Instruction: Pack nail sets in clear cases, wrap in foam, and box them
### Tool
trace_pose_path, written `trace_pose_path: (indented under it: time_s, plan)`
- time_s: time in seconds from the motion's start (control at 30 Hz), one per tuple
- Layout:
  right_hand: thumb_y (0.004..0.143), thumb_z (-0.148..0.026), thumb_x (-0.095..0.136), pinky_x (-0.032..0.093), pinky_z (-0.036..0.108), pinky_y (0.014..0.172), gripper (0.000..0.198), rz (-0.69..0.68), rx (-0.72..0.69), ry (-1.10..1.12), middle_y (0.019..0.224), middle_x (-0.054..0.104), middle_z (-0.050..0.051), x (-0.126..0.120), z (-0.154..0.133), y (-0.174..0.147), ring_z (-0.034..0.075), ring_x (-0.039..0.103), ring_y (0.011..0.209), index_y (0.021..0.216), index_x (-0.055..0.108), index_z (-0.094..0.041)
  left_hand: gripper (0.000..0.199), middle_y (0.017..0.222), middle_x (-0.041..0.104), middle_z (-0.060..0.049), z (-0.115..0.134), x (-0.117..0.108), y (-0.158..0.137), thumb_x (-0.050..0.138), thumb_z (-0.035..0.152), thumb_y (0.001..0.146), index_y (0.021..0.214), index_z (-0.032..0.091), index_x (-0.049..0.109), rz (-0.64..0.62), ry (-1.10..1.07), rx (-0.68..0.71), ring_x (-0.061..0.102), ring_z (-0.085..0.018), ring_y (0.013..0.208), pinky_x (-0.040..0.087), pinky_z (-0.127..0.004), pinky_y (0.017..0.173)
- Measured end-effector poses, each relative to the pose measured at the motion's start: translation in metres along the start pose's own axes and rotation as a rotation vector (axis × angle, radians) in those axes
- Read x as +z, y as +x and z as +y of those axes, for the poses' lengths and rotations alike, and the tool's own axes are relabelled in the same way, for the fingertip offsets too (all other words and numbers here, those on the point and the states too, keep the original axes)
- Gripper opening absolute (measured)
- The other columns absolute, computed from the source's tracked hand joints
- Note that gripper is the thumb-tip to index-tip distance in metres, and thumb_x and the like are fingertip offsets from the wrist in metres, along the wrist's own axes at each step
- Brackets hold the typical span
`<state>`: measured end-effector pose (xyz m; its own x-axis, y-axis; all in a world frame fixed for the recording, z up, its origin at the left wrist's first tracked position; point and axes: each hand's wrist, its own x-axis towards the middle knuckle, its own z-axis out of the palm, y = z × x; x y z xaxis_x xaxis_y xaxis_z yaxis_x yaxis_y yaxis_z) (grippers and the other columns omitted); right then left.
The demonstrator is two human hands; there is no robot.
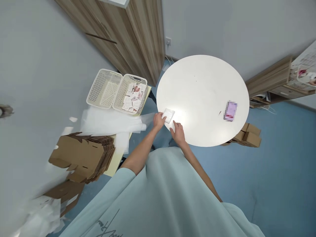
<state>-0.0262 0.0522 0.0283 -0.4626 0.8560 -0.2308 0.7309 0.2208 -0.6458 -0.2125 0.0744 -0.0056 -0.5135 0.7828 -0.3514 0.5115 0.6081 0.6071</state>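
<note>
A small flat white packet [169, 115], which looks wrapped in translucent sheet, lies at the near left edge of the round white table [202, 82]. My left hand [159, 121] grips its left side, thumb on top. Just right of the packet, my right hand [178, 132] rests at the table edge, fingers apart and holding nothing. Left of my hands, translucent white foam sheets [111, 121] spread over a side table. Behind the sheets, a white basket [118, 97] holds several small printed packets [134, 97].
Beside the filled basket is another white basket [96, 89]. Flattened cardboard boxes [81, 151] are stacked at the left. A purple blurred item [230, 111] lies on the table's right side. Brown boxes [249, 135] sit on the floor at the right. A wooden cabinet [138, 33] stands behind.
</note>
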Motion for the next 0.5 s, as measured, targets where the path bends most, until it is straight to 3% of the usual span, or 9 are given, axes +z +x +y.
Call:
trace_pose_path:
  time_s: [0.13,0.23,0.37,0.5]
  plan:
    - [0.106,-0.035,0.049,0.050,0.050,0.109,0.057,0.072,-0.029,0.007,0.132,0.060,0.020,0.007,-0.031,-0.013,0.033,0.057,0.123,0.158,0.048,-0.014,0.032,0.123,0.071,-0.015,-0.012,-0.030,-0.025,0.070,0.031,0.095,0.123,0.014,0.070,0.001,-0.116,0.071,0.071,-0.024,0.098,0.054,-0.039,0.100]
    - [0.107,-0.038,0.048,0.051,0.049,0.107,0.055,0.107,-0.097,0.024,0.129,0.062,0.018,0.021,-0.067,-0.022,0.032,0.059,0.120,0.158,0.049,-0.017,0.031,0.124,0.073,-0.013,-0.043,-0.071,-0.061,0.070,0.028,0.095,0.123,0.016,0.070,0.012,-0.244,0.145,0.073,-0.021,0.094,0.057,-0.036,0.093]
    - [0.108,-0.042,0.048,0.052,0.049,0.107,0.055,0.100,-0.206,0.044,0.130,0.064,0.017,0.050,-0.120,-0.041,0.031,0.059,0.122,0.157,0.051,-0.020,0.032,0.122,0.074,-0.009,-0.124,-0.136,-0.124,0.069,0.032,0.096,0.126,0.020,0.069,0.126,-0.401,0.195,0.073,-0.019,0.097,0.060,-0.034,0.092]
    - [0.107,-0.045,0.050,0.052,0.049,0.105,0.054,-0.014,-0.294,0.051,0.130,0.064,0.016,0.083,-0.166,-0.068,0.031,0.061,0.120,0.156,0.053,-0.022,0.036,0.122,0.073,-0.010,-0.232,-0.193,-0.189,0.069,0.035,0.095,0.127,0.019,0.068,0.319,-0.356,0.050,0.072,-0.022,0.103,0.060,-0.038,0.098]
